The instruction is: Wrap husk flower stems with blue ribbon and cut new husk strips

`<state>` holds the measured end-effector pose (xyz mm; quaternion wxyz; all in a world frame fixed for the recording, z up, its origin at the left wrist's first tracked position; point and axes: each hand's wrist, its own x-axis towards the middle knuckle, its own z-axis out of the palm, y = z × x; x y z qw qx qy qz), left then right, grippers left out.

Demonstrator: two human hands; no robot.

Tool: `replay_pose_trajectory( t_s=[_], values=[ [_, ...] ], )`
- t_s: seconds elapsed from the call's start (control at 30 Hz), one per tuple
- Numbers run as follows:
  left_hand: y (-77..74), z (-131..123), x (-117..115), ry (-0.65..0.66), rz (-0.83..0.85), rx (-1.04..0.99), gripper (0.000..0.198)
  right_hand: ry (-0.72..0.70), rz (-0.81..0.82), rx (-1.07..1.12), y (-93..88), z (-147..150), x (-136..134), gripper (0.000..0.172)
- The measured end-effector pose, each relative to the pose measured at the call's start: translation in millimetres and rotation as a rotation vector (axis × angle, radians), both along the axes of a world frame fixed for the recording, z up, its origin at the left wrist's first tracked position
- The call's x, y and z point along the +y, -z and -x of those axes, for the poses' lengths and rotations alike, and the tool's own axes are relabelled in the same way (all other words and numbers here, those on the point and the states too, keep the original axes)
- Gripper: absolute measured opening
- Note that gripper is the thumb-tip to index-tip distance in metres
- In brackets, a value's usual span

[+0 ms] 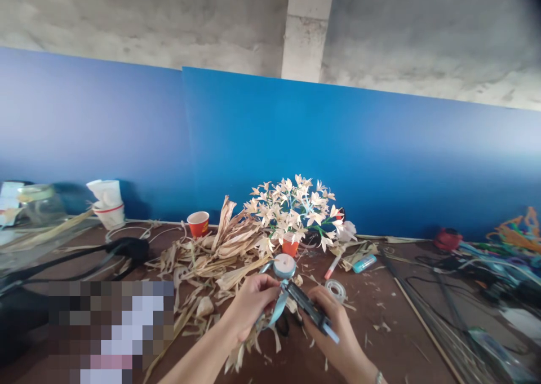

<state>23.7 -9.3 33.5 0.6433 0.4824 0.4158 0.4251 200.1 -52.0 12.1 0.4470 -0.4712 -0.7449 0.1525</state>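
Left hand [250, 304], right hand [336, 329], grips closed

Pale blue ribbon [276, 309] (off its round spool [284, 265]) crosses a slanted dark tool [310, 309].

A brown table [380, 344] is strewn with dried husks [220, 254] at centre. A red paper cup [198, 224], a tape roll [336, 289] and thin rods [426, 330] are laid on it.
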Motion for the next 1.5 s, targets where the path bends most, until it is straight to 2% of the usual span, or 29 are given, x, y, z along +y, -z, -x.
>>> replay_pose_trajectory(
  t_s=[0.57,0.93,1.23,1.5],
  values=[
    [0.8,6.3,-0.1,0.005,-0.039,0.033,0.016,-0.023,-0.004,0.009,-4.0,2.8,-2.0,0.007],
    [3.2,6.2,-1.7,0.006,-0.045,0.025,0.02,-0.028,-0.013,-0.007,-2.8,0.5,-1.9,0.008],
    [-3.1,5.3,-3.9,0.004,-0.03,0.033,0.021,-0.009,-0.001,0.001,-4.2,1.5,-1.7,0.009],
    [-1.4,6.2,-3.7,0.006,-0.035,0.034,0.018,-0.009,-0.026,0.003,-5.3,2.7,-2.9,0.01]
  ],
)
